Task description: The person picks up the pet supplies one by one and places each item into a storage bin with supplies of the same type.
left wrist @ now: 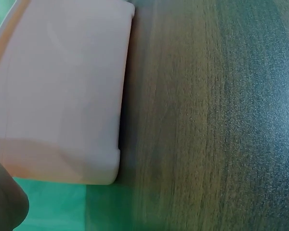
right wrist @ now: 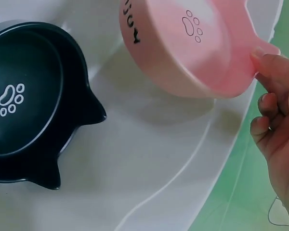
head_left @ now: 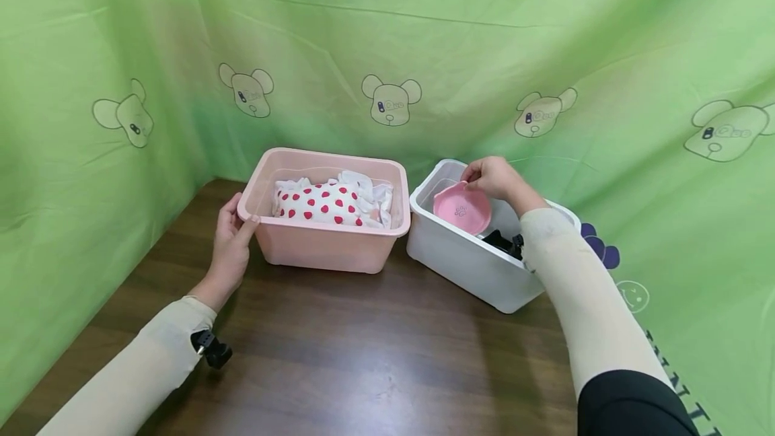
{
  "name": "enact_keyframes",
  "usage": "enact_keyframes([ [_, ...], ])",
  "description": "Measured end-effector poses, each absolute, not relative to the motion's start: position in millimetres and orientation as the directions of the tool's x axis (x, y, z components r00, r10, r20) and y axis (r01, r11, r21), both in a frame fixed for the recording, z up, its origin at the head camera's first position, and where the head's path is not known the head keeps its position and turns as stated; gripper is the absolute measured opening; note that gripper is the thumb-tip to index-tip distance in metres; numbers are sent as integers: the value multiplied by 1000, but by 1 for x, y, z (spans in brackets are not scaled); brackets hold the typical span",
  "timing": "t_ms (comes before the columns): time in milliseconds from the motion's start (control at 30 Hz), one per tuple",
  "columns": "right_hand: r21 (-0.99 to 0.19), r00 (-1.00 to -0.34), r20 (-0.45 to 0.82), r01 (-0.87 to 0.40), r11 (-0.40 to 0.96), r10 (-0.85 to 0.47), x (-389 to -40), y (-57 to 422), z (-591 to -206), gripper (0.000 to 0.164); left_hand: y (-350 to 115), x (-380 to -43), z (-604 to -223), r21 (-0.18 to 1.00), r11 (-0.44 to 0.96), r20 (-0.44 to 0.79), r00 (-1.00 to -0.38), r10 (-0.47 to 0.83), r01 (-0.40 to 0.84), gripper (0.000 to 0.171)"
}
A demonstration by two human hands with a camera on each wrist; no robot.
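Observation:
My right hand [head_left: 493, 177] pinches a pink pet bowl [head_left: 463, 208] by one of its cat-ear points, over the left part of the white bin [head_left: 469, 264]. In the right wrist view the bowl [right wrist: 192, 53] is tilted, with a paw print inside and dark lettering on its side. A black cat-eared bowl [right wrist: 29, 101] with a white paw print lies inside the white bin. My left hand [head_left: 231, 247] holds the near left corner of the pink bin [head_left: 321, 247], thumb at its rim. Inside that bin is white cloth with red spots [head_left: 321, 204].
Both bins stand side by side on a brown wooden table [head_left: 339, 342]. A green curtain [head_left: 339, 39] with printed bear heads hangs close behind them and along both sides. A black device [head_left: 212, 348] is strapped at my left wrist.

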State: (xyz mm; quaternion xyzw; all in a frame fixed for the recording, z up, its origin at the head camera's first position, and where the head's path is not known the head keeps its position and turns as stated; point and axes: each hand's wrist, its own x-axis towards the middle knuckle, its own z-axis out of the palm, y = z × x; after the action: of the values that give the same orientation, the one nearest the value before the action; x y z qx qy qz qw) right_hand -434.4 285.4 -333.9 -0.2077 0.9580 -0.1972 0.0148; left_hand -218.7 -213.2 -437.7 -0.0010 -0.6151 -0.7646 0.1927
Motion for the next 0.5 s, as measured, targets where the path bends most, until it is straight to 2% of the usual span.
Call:
enact_keyframes([
  [367,-342,-895,18,-424,838,-445,-437,290,-359,13,-212,-218,-438,947,-145,239,-931,-277,287,61],
  [500,-396,-890,25,-428,813,-456,-440,290,-355,21,-212,-219,-437,946,-146,241,-928,-283,290,62],
])
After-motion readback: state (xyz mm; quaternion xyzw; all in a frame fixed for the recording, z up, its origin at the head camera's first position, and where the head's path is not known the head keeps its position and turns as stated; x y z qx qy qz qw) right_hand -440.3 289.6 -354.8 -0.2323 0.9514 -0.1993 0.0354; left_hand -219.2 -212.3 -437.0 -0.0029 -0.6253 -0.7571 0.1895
